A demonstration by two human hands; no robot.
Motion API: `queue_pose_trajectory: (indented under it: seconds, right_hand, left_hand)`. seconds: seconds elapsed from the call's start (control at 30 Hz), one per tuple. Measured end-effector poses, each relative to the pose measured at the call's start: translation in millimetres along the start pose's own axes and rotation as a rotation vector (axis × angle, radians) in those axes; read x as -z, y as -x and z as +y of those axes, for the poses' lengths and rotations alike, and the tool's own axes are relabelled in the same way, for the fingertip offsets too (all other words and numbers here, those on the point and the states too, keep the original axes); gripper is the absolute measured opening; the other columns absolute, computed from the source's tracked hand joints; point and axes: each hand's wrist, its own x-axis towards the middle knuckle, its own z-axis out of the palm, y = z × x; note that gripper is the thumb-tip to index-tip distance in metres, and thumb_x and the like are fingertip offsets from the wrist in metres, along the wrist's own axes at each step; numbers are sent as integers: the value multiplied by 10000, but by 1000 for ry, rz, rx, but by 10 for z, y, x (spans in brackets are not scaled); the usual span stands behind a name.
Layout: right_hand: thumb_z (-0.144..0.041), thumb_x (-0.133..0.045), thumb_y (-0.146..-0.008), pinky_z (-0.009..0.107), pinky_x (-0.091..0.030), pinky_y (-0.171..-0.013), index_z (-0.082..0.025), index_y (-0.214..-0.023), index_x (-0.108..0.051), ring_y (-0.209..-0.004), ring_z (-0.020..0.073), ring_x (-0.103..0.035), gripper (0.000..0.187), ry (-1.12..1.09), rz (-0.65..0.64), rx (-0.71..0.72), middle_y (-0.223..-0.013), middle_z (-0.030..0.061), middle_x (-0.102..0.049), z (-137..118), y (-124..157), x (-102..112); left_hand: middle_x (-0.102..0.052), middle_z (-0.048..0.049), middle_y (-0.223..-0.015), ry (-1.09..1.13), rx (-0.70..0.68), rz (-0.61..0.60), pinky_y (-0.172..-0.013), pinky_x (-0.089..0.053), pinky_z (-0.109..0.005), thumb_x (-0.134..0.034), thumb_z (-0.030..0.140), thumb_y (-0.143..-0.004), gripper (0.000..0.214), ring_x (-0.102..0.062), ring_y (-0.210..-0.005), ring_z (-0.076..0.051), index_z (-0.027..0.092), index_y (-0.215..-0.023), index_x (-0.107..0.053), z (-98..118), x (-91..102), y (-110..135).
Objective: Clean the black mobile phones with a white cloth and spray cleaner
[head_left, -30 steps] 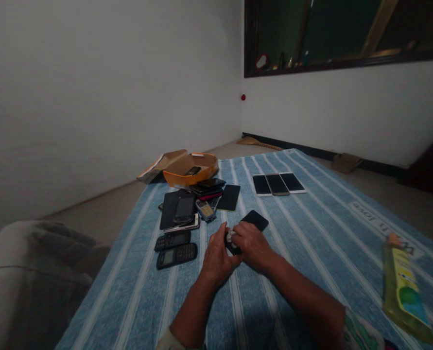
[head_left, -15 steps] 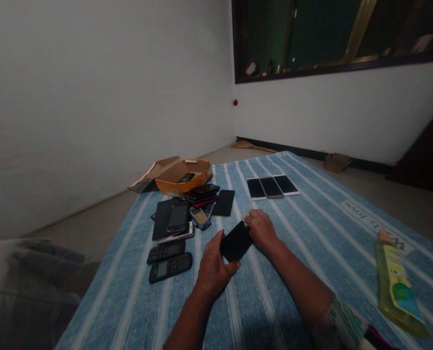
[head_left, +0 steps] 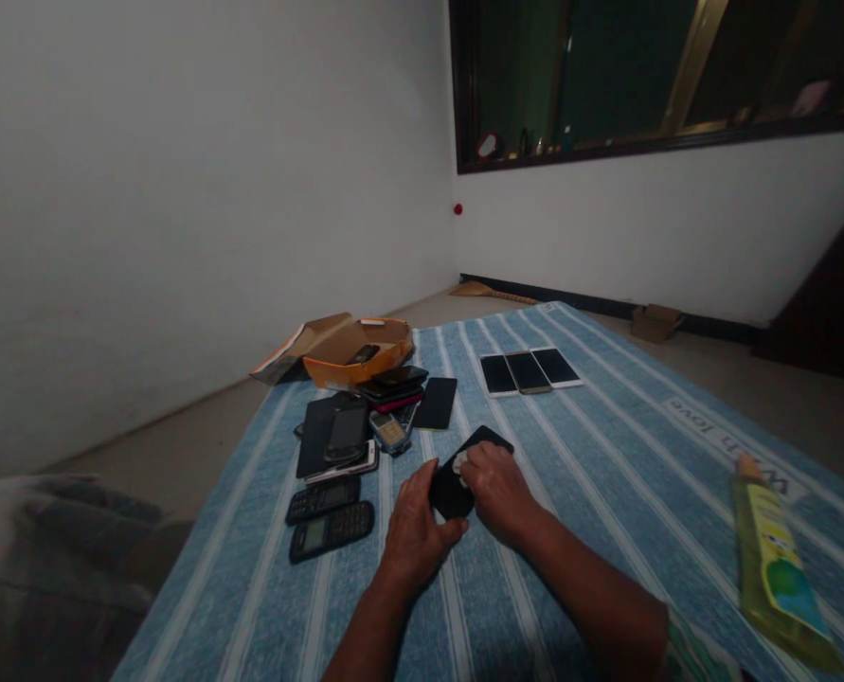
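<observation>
A black smartphone (head_left: 449,496) lies at a slant on the striped cloth, its dark face up. My left hand (head_left: 414,530) grips the near left end, thumb on the lower edge and fingers along the upper one. Over the middle of the phone, my right hand (head_left: 501,493) is closed on a small white wad, perhaps tissue (head_left: 459,464), pressed to the dark surface. The far corner of the phone shows beyond my right knuckles. Two black keypad phones (head_left: 332,530) lie left of my left hand.
A pile of phones (head_left: 347,431) sits at the left, before an open orange cardboard box (head_left: 322,371). Three smartphones (head_left: 529,372) lie side by side farther back. A bottle of yellow-green liquid (head_left: 783,568) lies at the right. Blue striped cloth (head_left: 606,455) covers the surface.
My right hand has moved from the phone's far upper end toward its middle, carrying the white wad. My left hand keeps its hold. The view has tilted slightly upward.
</observation>
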Motion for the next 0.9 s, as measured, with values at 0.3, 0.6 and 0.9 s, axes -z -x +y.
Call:
queue_pose_trajectory:
  seconds: [0.3, 0.6, 0.9]
  right_hand:
    - [-82, -502, -905, 354, -372, -778, -171, -953, -685, -963, 246, -494, 209, -7, 49, -108, -978, 101, -623, 93, 220, -4]
    - [-69, -557, -873, 341, -389, -800, -166, -961, -680, -976, 234, -486, 180, -86, 66, -4, -979, 81, -619, -12, 349, -45]
    - [-97, -571, -881, 333, -376, -766, -171, -903, -686, -959, 219, -483, 138, -143, 47, 205, -927, 68, -614, -54, 331, -6]
  left_hand:
    - [-625, -119, -1225, -32, -38, 9, -981, -482, -532, -739, 206, -591, 736, -587, -1140, -336, 172, -1294, -526, -2, 0, -19]
    - [-632, -112, -1206, -56, -50, 5, -980, -477, -515, -716, 223, -594, 673, -584, -1132, -333, 177, -1242, -538, 7, -17, -33]
    - [-659, -69, -1085, -76, -96, -24, -915, -497, -467, -654, 244, -629, 528, -608, -1033, -298, 203, -1150, -576, 102, 14, -63]
